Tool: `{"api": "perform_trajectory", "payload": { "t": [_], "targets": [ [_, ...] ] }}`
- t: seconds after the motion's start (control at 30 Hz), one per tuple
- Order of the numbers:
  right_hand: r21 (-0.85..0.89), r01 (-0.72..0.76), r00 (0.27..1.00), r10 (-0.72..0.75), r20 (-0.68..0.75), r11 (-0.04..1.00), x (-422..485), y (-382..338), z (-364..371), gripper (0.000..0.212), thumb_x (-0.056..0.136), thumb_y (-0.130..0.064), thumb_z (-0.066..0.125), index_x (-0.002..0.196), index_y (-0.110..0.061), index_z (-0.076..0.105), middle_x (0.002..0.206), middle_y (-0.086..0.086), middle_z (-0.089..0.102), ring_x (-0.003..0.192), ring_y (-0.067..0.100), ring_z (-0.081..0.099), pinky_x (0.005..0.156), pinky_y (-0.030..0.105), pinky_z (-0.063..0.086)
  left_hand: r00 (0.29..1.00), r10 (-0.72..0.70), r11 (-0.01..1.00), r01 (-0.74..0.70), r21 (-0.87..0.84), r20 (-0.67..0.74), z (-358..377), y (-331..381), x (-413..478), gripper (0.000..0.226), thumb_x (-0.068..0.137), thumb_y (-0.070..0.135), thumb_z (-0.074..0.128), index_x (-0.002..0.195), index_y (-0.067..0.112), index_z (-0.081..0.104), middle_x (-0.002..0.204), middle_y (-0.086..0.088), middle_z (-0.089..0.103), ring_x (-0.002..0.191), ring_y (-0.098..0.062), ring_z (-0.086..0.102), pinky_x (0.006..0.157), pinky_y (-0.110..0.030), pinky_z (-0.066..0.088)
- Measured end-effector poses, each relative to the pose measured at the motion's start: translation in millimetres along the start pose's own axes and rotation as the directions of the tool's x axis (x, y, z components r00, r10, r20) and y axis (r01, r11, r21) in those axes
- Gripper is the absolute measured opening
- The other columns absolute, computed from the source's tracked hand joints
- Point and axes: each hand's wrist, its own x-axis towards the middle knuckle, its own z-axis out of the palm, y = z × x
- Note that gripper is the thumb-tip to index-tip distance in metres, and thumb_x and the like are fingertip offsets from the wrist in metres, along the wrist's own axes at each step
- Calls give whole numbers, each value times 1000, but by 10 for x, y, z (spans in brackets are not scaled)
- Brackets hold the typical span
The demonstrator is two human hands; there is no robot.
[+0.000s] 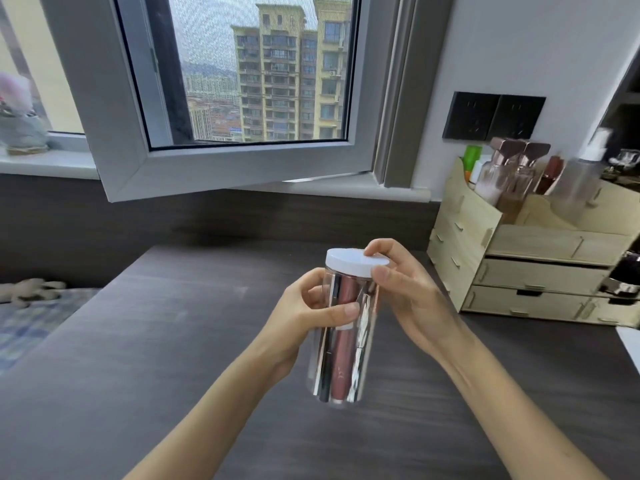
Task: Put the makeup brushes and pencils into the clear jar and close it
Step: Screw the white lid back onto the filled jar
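My left hand (311, 317) wraps the tall clear plastic jar (343, 341), lifted above the dark wooden desk (173, 341); rose and silver makeup brushes and pencils (343, 327) stand inside. My right hand (405, 289) pinches the round white lid (356, 262) at the jar's twelve o'clock. I judge closing is underway: next, twist until snug.

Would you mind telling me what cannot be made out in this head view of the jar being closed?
- Whether the white lid is fully screwed on: the right hand covers its far rim.
- How many brushes and pencils sit in the clear jar: glare and the left hand hide them.
- The wooden organizer: cut off by the right edge, its bottles blurred.
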Motion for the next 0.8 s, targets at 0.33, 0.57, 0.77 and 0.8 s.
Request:
{"api": "perform_trajectory", "payload": {
  "t": [0.33, 0.57, 0.77, 0.8],
  "targets": [
    [-616, 1, 992, 77, 101, 788, -10, -333, 9, 68, 74, -78, 34, 137, -53, 24, 140, -22, 41, 129, -5, 35, 102, 20, 34, 996, 36, 987, -23, 158, -79, -34, 16, 8, 60, 49, 35, 84, 100, 15, 59, 94, -9, 73, 87, -27, 69, 82, -40, 56],
    [-994, 96, 942, -327, 77, 45, -14, -557, 109, 78, 78, -73, 0, 141, -37, 28, 51, -13, 54, 46, -3, 44, 51, 12, 27, 983, 61, 964, -13, 265, -171, -67, -29, 20, 54, 46, 40, 87, 91, 26, 60, 90, -2, 73, 83, -23, 69, 83, -48, 54],
    [-868, 157, 983, 10, 184, 472, 110, -445, 9, 52, 90, -46, 47, 140, -41, 31, 117, -16, 56, 104, 0, 50, 86, 16, 39, 983, 85, 948, -30, 317, -163, -32, -21, 21, 53, 46, 43, 86, 90, 29, 60, 87, 1, 73, 83, -22, 69, 81, -50, 54],
    [-882, 152, 986, -4, 168, 446, 117, -418, 7, 53, 90, -40, 51, 140, -37, 33, 115, -11, 57, 100, 2, 51, 82, 14, 38, 981, 92, 947, -33, 319, -170, -18, -24, 27, 52, 47, 43, 86, 90, 30, 60, 86, 2, 73, 83, -21, 69, 80, -50, 54]
  ]
}}
